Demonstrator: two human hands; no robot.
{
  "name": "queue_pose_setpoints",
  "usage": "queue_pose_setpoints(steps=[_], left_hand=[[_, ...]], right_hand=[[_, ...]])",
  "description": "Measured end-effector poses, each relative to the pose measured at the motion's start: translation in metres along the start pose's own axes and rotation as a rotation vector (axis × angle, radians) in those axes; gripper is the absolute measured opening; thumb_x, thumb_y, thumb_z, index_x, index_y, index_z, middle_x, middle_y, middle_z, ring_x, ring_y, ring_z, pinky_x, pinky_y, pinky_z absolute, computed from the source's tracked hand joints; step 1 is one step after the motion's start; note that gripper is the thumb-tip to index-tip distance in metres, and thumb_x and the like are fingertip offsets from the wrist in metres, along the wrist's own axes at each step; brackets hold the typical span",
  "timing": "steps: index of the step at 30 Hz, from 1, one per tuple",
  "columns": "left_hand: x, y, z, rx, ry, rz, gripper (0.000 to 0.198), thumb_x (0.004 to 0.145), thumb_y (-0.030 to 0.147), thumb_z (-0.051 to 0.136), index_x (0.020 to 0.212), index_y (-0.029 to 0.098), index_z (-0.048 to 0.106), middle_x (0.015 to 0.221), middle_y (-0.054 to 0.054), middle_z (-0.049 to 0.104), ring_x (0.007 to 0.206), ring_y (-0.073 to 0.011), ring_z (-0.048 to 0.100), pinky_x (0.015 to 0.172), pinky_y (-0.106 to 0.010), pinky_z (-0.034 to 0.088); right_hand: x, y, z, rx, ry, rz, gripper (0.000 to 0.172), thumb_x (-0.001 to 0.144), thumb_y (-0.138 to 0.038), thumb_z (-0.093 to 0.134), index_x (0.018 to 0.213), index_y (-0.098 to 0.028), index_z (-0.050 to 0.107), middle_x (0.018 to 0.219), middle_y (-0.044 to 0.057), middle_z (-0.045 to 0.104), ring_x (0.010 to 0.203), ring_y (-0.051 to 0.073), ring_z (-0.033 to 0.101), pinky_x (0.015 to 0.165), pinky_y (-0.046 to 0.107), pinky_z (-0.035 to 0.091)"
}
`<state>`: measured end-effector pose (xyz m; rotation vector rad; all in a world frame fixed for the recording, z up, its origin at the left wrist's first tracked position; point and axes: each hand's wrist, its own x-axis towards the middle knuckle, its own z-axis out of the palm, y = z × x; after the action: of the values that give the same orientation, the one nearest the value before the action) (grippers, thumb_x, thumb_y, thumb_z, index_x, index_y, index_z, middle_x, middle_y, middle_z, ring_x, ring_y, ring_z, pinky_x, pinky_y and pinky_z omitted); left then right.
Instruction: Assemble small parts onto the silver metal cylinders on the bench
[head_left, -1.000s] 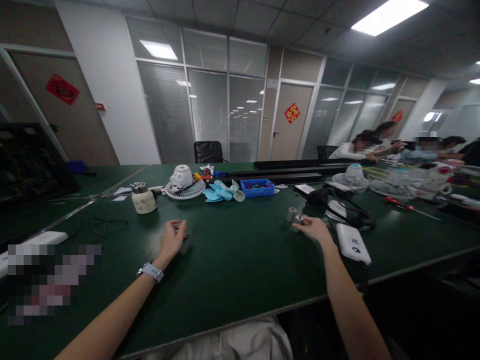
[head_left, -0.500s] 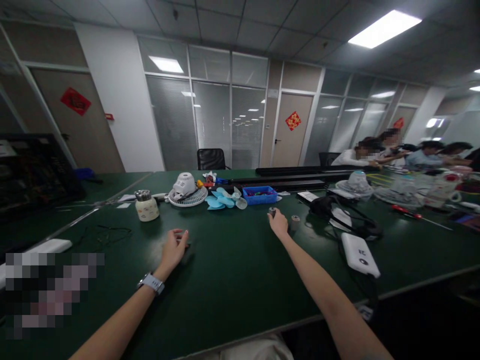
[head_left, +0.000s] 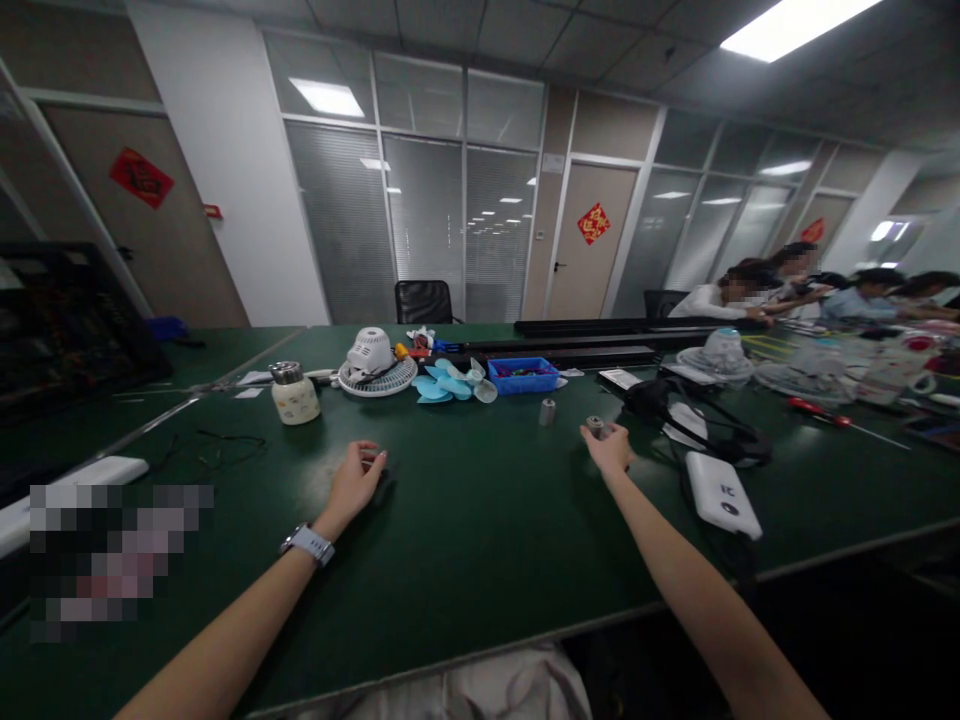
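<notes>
My right hand (head_left: 611, 448) reaches out over the green table (head_left: 480, 520), its fingers closed round a small grey metal cylinder (head_left: 596, 427). A second cylinder (head_left: 547, 411) stands by itself on the table, a little to the left and farther away. My left hand (head_left: 356, 480), with a watch on the wrist, rests on the table with its fingers curled inward. Whether anything is inside them is hidden.
A white power bank (head_left: 722, 493) and black cables (head_left: 697, 425) lie right of my right hand. Farther back are a blue tray (head_left: 523, 375), light-blue fan blades (head_left: 450, 385), a white fan grille (head_left: 375, 368) and a small jar (head_left: 294, 395). Other people sit far right.
My right hand carried one cylinder left, left it standing there, then came back right and closed on the other. My left hand has stayed put.
</notes>
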<state>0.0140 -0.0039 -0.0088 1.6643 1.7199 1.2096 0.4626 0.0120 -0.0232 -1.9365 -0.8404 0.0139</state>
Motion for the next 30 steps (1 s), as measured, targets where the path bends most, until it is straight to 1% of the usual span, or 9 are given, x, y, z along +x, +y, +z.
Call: queue_pose_setpoints(steps=[2,5,7,9,12,15,18,24,30], left_hand=[[0.001,-0.004,0.001,-0.012,-0.002,0.021,0.041,0.073,0.05,0.055,0.099,0.019,0.049,0.086,-0.007,0.067,0.076,-0.0231,0.065,0.07,-0.036,0.049],[0.005,-0.011,0.002,-0.026,-0.009,0.038,0.044,0.073,0.052,0.056,0.102,0.019,0.049,0.086,-0.007,0.066,0.076,-0.0234,0.065,0.068,-0.036,0.049],[0.006,-0.011,0.003,-0.021,-0.007,0.044,0.046,0.074,0.052,0.056,0.104,0.018,0.05,0.088,-0.007,0.066,0.074,-0.0226,0.065,0.067,-0.035,0.049],[0.003,-0.006,0.004,-0.023,-0.001,0.067,0.048,0.074,0.053,0.056,0.107,0.018,0.051,0.089,-0.007,0.066,0.073,-0.0216,0.064,0.067,-0.035,0.05],[-0.006,0.009,0.007,-0.056,-0.011,0.138,0.05,0.075,0.053,0.056,0.111,0.018,0.054,0.091,-0.007,0.067,0.077,-0.0206,0.064,0.071,-0.034,0.051],[-0.018,0.025,0.012,-0.055,-0.079,0.24,0.048,0.079,0.051,0.054,0.117,0.021,0.058,0.104,-0.008,0.068,0.089,-0.0213,0.064,0.078,-0.035,0.051],[-0.026,0.031,0.015,-0.05,-0.12,0.344,0.044,0.083,0.047,0.051,0.119,0.023,0.061,0.115,-0.007,0.067,0.1,-0.0218,0.063,0.089,-0.037,0.049],[-0.022,0.029,0.015,-0.013,-0.098,0.365,0.039,0.084,0.047,0.051,0.109,0.024,0.069,0.107,-0.005,0.07,0.097,-0.0232,0.065,0.089,-0.037,0.049],[-0.014,0.039,0.009,-0.034,-0.157,0.306,0.033,0.08,0.046,0.056,0.094,0.022,0.074,0.09,-0.005,0.074,0.082,-0.0224,0.068,0.075,-0.033,0.053]], right_hand=[[0.006,0.006,0.003,0.019,-0.101,0.006,0.044,0.071,-0.047,0.062,0.104,-0.019,0.055,0.102,0.012,0.064,0.101,0.03,0.058,0.093,0.051,0.036],[0.0,0.002,0.002,0.013,-0.067,0.019,0.039,0.075,-0.043,0.059,0.105,-0.018,0.056,0.104,0.013,0.065,0.1,0.029,0.06,0.092,0.05,0.038],[-0.018,-0.012,0.001,0.047,-0.036,-0.073,0.039,0.078,-0.04,0.056,0.11,-0.017,0.055,0.108,0.014,0.064,0.101,0.028,0.06,0.092,0.048,0.04],[-0.049,-0.032,0.004,0.13,-0.079,-0.266,0.038,0.081,-0.038,0.054,0.113,-0.017,0.055,0.11,0.013,0.064,0.1,0.025,0.06,0.092,0.044,0.041],[-0.11,-0.07,0.023,0.29,-0.378,-0.529,0.033,0.083,-0.038,0.055,0.11,-0.02,0.058,0.107,0.008,0.066,0.095,0.021,0.062,0.09,0.039,0.045],[-0.17,-0.108,0.05,0.404,-0.702,-0.616,0.03,0.08,-0.033,0.061,0.108,-0.023,0.06,0.103,0.004,0.069,0.09,0.019,0.064,0.085,0.034,0.049],[-0.207,-0.134,0.068,0.433,-0.827,-0.668,0.03,0.08,-0.028,0.062,0.109,-0.025,0.059,0.104,0.003,0.069,0.091,0.018,0.065,0.085,0.032,0.05],[-0.215,-0.14,0.074,0.466,-0.861,-0.683,0.029,0.08,-0.031,0.062,0.108,-0.024,0.058,0.1,0.002,0.069,0.09,0.018,0.066,0.083,0.031,0.051],[-0.213,-0.135,0.081,0.489,-0.885,-0.635,0.034,0.073,-0.038,0.069,0.1,-0.022,0.058,0.093,0.002,0.069,0.087,0.018,0.066,0.079,0.033,0.051]])
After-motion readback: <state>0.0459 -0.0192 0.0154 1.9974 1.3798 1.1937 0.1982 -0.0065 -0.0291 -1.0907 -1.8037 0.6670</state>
